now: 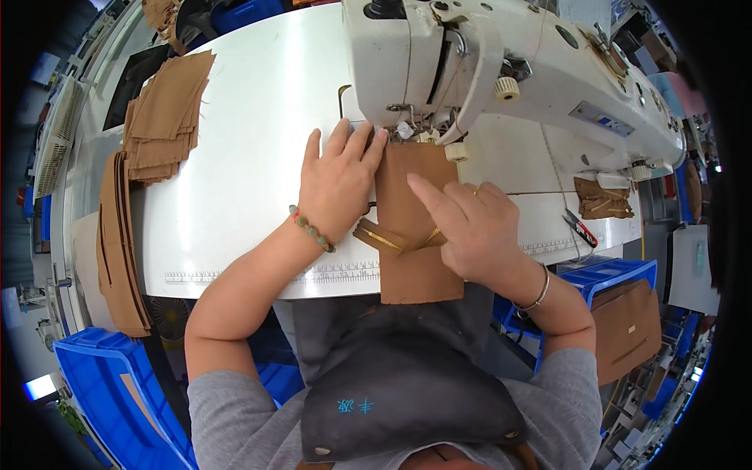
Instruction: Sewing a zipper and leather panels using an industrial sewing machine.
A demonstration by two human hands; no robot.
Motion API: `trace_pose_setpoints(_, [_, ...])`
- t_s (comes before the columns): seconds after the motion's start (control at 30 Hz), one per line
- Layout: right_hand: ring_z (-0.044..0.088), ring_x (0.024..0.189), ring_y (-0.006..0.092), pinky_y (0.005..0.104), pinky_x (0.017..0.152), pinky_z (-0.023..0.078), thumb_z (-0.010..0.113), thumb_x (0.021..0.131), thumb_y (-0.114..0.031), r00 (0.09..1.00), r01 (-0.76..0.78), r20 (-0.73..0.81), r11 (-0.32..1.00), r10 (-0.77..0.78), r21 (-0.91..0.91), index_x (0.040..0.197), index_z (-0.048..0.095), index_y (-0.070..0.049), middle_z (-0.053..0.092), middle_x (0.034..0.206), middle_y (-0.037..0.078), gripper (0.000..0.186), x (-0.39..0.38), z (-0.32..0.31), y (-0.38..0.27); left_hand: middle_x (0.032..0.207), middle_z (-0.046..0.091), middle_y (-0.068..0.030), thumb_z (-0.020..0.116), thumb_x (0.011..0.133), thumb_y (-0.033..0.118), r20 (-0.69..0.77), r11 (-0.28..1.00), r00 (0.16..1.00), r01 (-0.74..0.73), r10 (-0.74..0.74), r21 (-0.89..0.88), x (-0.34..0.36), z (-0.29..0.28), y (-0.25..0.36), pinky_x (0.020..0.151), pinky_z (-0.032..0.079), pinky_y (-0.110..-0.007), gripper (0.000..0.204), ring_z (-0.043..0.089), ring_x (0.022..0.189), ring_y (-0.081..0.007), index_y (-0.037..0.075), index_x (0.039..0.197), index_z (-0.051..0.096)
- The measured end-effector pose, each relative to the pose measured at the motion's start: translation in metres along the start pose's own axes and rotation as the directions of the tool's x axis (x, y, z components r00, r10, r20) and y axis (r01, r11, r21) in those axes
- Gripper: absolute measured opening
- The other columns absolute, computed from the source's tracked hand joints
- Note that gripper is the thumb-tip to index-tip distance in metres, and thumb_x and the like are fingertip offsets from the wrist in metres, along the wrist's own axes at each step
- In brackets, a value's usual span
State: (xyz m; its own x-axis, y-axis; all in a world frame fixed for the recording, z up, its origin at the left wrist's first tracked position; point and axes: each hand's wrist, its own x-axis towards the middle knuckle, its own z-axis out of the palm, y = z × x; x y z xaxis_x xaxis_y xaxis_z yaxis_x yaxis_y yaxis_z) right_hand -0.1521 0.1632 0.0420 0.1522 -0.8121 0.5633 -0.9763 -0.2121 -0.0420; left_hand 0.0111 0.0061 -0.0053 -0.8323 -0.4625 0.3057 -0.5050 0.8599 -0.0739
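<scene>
A brown fabric strip (419,282) lies under the needle area (407,131) of a white sewing machine (392,55), its lower end overhanging the table edge. A brass-toothed brown zipper (376,237) crosses it. My left hand (337,184) lies with fingers slightly apart at the fabric's left edge, beside the needle area. My right hand (474,223) is over the fabric's right side and the zipper, index finger stretched onto the cloth, the other fingers curled; what they hold, if anything, is hidden.
Brown fabric stacks (164,102) and longer pieces (117,235) lie at the table's left. Zipper pieces (601,202) and red-black snips (580,229) lie right, on the white table (227,204). Blue bins (117,376) stand lower left and at right (627,270), the latter holding brown pieces.
</scene>
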Motion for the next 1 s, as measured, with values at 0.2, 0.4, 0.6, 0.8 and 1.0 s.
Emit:
trace_pose_setpoints(0.2, [0.048,0.051,0.0154,0.0299,0.049,0.035,0.070,0.070,-0.013,0.991,0.057,-0.129,0.995,-0.047,0.080,0.129,0.070,-0.003,0.064,0.084,0.005,0.060,0.004,-0.011,0.008,0.144,0.060,-0.0071,0.061,0.088,0.006,-0.005,1.000,1.000,-0.003,0.003,0.015,-0.001,0.002,-0.001,0.115,0.039,-0.057,0.055,0.051,0.138,-0.0300,0.014,0.142,0.062])
trace_pose_setpoints(0.4, [0.049,0.053,0.0187,0.0310,0.053,0.040,0.077,0.083,-0.010,0.965,0.047,-0.260,0.992,-0.016,0.115,0.146,0.054,0.008,0.063,0.072,0.002,0.069,0.012,0.006,0.003,0.146,0.059,-0.0113,0.061,0.089,0.008,0.003,0.999,1.000,-0.011,0.011,-0.031,-0.001,0.002,-0.003,0.112,0.041,-0.059,0.055,0.052,0.138,-0.0330,0.011,0.144,0.060])
trace_pose_setpoints(0.6, [0.052,0.053,0.0125,0.0283,0.050,0.041,0.078,0.082,-0.013,0.997,0.079,-0.020,0.994,-0.078,0.073,0.146,0.054,0.006,0.075,0.121,0.014,0.071,-0.002,0.006,0.000,0.147,0.058,-0.0108,0.062,0.088,0.007,-0.016,0.998,1.000,-0.014,0.014,-0.054,-0.002,0.005,-0.004,0.112,0.040,-0.058,0.057,0.051,0.139,-0.0334,0.011,0.145,0.060])
trace_pose_setpoints(0.8, [0.048,0.052,0.0125,0.0292,0.051,0.037,0.075,0.087,-0.018,0.959,-0.047,-0.262,0.972,0.109,0.232,0.138,0.065,-0.002,0.061,0.072,-0.002,0.054,0.009,0.007,-0.003,0.141,0.061,-0.0064,0.060,0.090,0.009,-0.040,1.000,0.999,-0.005,0.005,0.000,-0.002,0.005,-0.004,0.112,0.042,-0.054,0.053,0.052,0.137,-0.0303,0.017,0.143,0.062])
trace_pose_setpoints(1.0, [0.056,0.056,0.0175,0.0301,0.054,0.044,0.077,0.083,-0.012,1.000,0.022,-0.009,0.958,-0.020,0.286,0.130,0.069,-0.002,0.059,0.069,0.002,0.049,0.000,0.003,-0.015,0.140,0.062,-0.0063,0.060,0.090,0.010,-0.021,1.000,1.000,0.021,-0.021,0.014,-0.001,0.002,-0.003,0.111,0.042,-0.057,0.052,0.051,0.139,-0.0319,0.020,0.141,0.064])
